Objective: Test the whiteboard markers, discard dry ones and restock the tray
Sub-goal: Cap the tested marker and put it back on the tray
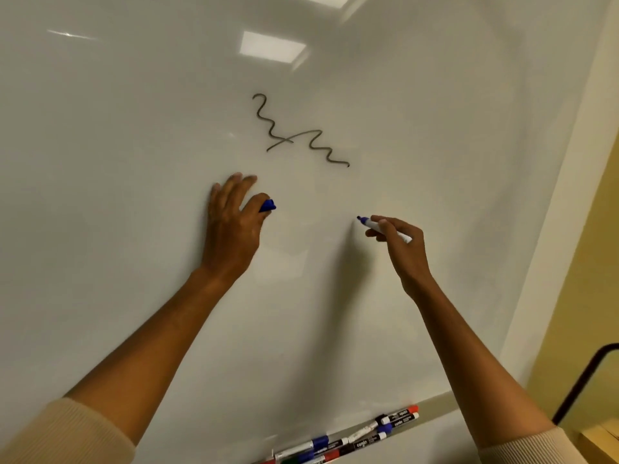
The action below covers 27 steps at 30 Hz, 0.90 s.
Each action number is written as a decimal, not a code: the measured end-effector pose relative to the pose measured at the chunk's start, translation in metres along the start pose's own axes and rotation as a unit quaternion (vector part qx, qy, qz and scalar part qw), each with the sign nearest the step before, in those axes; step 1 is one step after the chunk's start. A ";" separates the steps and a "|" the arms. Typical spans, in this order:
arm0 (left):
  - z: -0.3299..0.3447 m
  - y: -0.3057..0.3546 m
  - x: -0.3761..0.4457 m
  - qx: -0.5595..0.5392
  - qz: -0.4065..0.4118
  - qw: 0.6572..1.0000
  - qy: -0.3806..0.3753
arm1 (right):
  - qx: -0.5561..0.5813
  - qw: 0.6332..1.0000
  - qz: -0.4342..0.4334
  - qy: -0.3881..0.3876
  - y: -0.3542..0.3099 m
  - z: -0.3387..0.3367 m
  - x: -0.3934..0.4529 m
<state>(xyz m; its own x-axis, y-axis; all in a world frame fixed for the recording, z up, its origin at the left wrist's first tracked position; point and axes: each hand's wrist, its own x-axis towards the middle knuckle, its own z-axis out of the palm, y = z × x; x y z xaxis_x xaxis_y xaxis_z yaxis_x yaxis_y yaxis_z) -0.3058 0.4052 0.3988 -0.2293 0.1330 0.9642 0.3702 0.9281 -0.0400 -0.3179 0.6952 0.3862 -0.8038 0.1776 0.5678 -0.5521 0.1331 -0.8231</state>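
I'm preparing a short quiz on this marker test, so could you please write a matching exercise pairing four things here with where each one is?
Things:
1. cap
2. blue marker
3. squiggle
4. spare markers

Places:
A. on the tray at the bottom of the board
B. held in the left hand
C. drawn on the whiteboard above both hands
D. held in the right hand, tip towards the board

Pairs: 1-B, 2-D, 3-C, 4-A
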 end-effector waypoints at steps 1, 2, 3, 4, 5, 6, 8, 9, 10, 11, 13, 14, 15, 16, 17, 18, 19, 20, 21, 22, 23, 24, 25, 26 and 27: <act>0.001 0.006 -0.008 -0.033 0.004 0.999 -0.006 | 0.025 0.999 0.015 -0.015 0.003 -0.002 -0.010; 0.002 0.011 -0.017 -0.067 0.006 0.998 -0.014 | 0.052 0.998 0.029 -0.030 0.006 -0.003 -0.020; 0.003 0.018 -0.027 -0.101 0.000 0.994 -0.028 | 0.081 0.995 0.043 -0.048 0.009 -0.002 -0.032; 0.005 0.024 -0.037 -0.136 -0.012 0.989 -0.048 | 0.109 0.990 0.055 -0.065 0.012 0.001 -0.044; 0.006 0.030 -0.049 -0.169 -0.030 0.982 -0.073 | 0.136 0.985 0.067 -0.082 0.017 0.004 -0.056; 0.008 0.035 -0.061 -0.197 -0.047 0.974 -0.099 | 0.161 0.979 0.076 -0.097 0.022 0.007 -0.069; 0.011 0.046 -0.085 -0.238 -0.081 0.957 -0.148 | 0.193 0.970 0.084 -0.118 0.031 0.014 -0.093; 0.011 0.050 -0.097 -0.257 -0.105 0.945 -0.171 | 0.200 0.968 0.086 -0.126 0.036 0.017 -0.105; 0.011 0.055 -0.108 -0.274 -0.135 0.932 -0.194 | 0.202 0.967 0.085 -0.134 0.041 0.019 -0.117; 0.011 0.059 -0.120 -0.288 -0.165 0.919 -0.214 | 0.200 0.966 0.084 -0.137 0.046 0.020 -0.128; 0.011 0.065 -0.142 -0.302 -0.204 0.899 -0.242 | 0.194 0.967 0.094 -0.133 0.057 0.021 -0.146; 0.011 0.067 -0.152 -0.307 -0.215 0.892 -0.253 | 0.190 0.968 0.104 -0.129 0.063 0.021 -0.153; 0.011 0.070 -0.162 -0.311 -0.221 0.886 -0.265 | 0.186 0.968 0.114 -0.127 0.069 0.020 -0.160; 0.010 0.072 -0.171 -0.313 -0.223 0.880 -0.278 | 0.181 0.968 0.124 -0.126 0.075 0.019 -0.166; 0.010 0.074 -0.178 -0.314 -0.221 0.876 -0.291 | 0.171 0.968 0.131 -0.126 0.081 0.017 -0.172; 0.010 0.076 -0.186 -0.315 -0.218 0.872 -0.303 | 0.160 0.969 0.138 -0.127 0.087 0.015 -0.177; 0.009 0.078 -0.192 -0.317 -0.213 0.869 -0.316 | 0.151 0.969 0.146 -0.129 0.092 0.013 -0.182; 0.009 0.080 -0.198 -0.318 -0.206 0.864 -0.332 | 0.146 0.968 0.157 -0.131 0.097 0.010 -0.187; 0.009 0.083 -0.203 -0.319 -0.197 0.858 -0.351 | 0.145 0.965 0.170 -0.135 0.101 0.007 -0.192; 0.009 0.086 -0.207 -0.322 -0.188 0.851 -0.370 | 0.145 0.962 0.184 -0.139 0.106 0.004 -0.196; 0.008 0.089 -0.211 -0.333 -0.182 0.839 -0.390 | 0.147 0.958 0.201 -0.143 0.111 0.000 -0.200; 0.007 0.092 -0.215 -0.349 -0.177 0.824 -0.409 | 0.150 0.953 0.220 -0.145 0.116 -0.004 -0.203; 0.007 0.096 -0.218 -0.363 -0.171 0.809 -0.429 | 0.155 0.947 0.239 -0.145 0.120 -0.009 -0.207; 0.006 0.101 -0.221 -0.375 -0.164 0.796 -0.446 | 0.166 0.940 0.260 -0.143 0.124 -0.013 -0.210; 0.005 0.106 -0.224 -0.385 -0.161 0.783 -0.460 | 0.179 0.932 0.282 -0.138 0.127 -0.017 -0.212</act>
<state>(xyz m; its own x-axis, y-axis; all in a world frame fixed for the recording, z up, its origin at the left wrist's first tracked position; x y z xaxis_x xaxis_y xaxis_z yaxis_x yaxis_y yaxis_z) -0.2198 0.4752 0.1773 -0.8434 0.4586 0.2798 0.5117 0.5270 0.6786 -0.2135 0.6906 0.1614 -0.9878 -0.1440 0.0596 -0.0222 -0.2486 -0.9684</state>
